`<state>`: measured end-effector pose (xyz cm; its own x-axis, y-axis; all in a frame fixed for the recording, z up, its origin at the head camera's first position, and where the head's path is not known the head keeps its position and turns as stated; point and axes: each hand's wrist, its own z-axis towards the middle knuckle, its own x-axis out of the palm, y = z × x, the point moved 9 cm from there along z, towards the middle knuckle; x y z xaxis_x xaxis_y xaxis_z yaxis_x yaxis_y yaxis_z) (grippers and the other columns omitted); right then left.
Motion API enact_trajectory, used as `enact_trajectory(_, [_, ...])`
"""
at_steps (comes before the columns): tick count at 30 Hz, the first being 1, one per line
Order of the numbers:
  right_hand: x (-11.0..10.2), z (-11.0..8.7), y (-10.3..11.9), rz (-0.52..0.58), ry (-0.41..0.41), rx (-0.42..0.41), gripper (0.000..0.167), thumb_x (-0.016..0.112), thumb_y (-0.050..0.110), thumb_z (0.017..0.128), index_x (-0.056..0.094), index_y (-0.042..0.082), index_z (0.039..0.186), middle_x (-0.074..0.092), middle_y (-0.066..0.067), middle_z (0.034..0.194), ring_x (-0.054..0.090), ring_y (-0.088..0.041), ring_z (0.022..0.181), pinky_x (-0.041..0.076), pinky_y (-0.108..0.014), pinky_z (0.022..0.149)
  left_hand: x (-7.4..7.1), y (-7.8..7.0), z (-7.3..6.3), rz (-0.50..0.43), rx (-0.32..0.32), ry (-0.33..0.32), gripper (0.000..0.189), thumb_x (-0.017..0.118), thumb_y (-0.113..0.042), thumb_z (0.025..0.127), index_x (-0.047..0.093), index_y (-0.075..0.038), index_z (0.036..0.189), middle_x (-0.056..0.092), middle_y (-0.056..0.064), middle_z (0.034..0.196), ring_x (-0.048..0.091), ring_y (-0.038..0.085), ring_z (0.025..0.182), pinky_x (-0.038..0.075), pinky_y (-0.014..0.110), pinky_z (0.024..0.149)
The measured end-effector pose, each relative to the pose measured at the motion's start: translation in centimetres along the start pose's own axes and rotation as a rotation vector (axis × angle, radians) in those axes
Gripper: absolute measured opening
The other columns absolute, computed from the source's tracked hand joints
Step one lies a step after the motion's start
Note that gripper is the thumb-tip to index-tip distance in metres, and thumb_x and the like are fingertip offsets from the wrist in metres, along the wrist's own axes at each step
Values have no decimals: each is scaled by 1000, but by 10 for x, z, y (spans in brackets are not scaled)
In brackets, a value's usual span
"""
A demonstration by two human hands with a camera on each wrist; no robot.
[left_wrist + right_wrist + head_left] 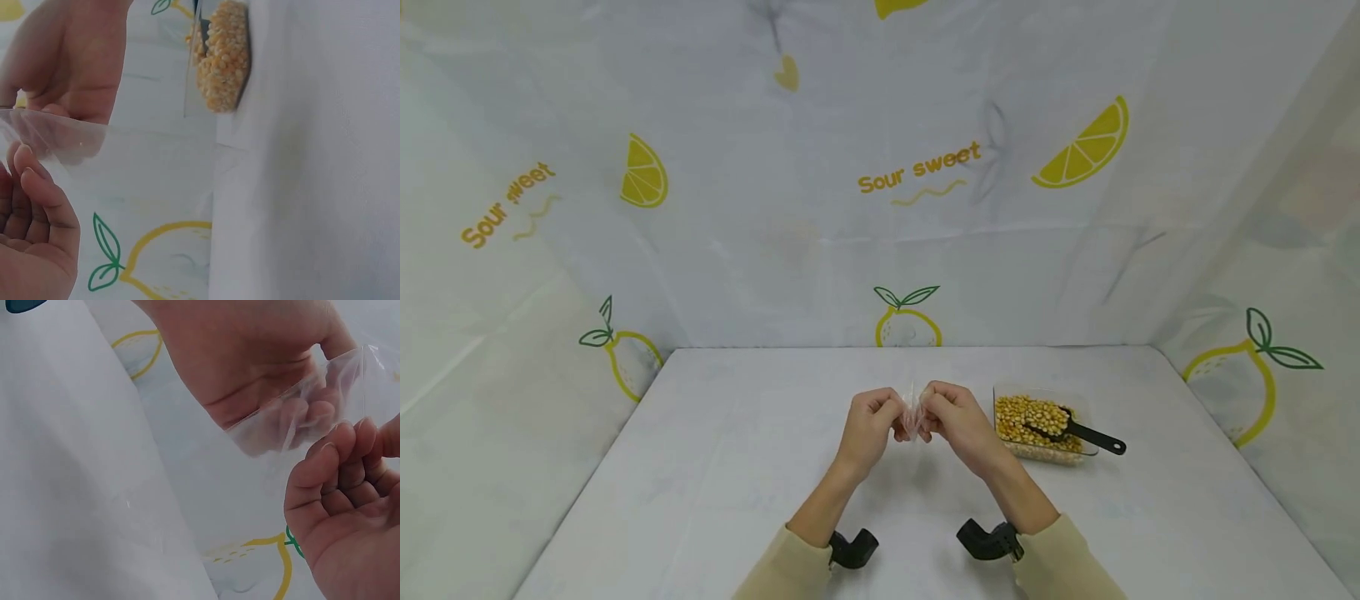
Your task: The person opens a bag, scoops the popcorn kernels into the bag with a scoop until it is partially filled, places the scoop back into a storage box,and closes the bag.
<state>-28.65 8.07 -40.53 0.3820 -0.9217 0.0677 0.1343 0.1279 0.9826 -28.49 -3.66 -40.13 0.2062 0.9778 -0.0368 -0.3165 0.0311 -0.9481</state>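
A clear plastic bag (912, 410) is held up above the table between my two hands. My left hand (871, 423) pinches one side of it, fingers curled. Opposite, my right hand (957, 422) pinches the other side, close to the left. In the left wrist view the thin clear film (156, 162) hangs below the fingers; nothing shows inside it. From the right wrist, the left hand (250, 369) appears partly behind the film, with the right hand (350, 519) in front. The exact grip of the thumbs is partly hidden.
To the right, a clear rectangular container (1000, 400) holds yellow corn kernels (1018, 417). A black scoop (1097, 437) rests in it, heaped with kernels, its handle over the right edge. The white table (737, 467) meets lemon-printed cloth (737, 250) at the back and sides.
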Motion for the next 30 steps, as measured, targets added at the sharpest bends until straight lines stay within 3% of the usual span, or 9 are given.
enact_trajectory(6, [-10,0,3,-125,-63,1,31,44,5,101,49,-2,72,50,-6,62,48,-15,56,46,-29,56,-10,-8,0,141,23,-13,30,47,1,92,55,0,63,54,4,57,52,12,51,47,24,50])
enact_trajectory(12, [-18,-2,10,-256,-81,-14,33,46,5,102,52,-2,70,50,-8,59,49,-17,53,47,-31,54,-20,-17,0,266,69,-1,32,47,0,92,54,-6,61,51,-2,55,47,10,49,40,23,46])
enact_trajectory(21, [-27,-4,15,-313,-98,24,32,48,4,101,51,0,69,48,-8,58,47,-18,53,47,-34,54,-27,-21,0,311,65,36,31,50,-2,91,54,-9,62,51,-2,54,44,9,47,33,23,45])
enact_trajectory(30, [-26,-6,15,-317,-86,38,33,49,8,101,53,-2,70,50,-9,58,48,-19,52,47,-35,55,-16,-20,-1,296,54,91,31,50,-3,96,56,-7,65,53,-1,58,47,10,51,38,23,47])
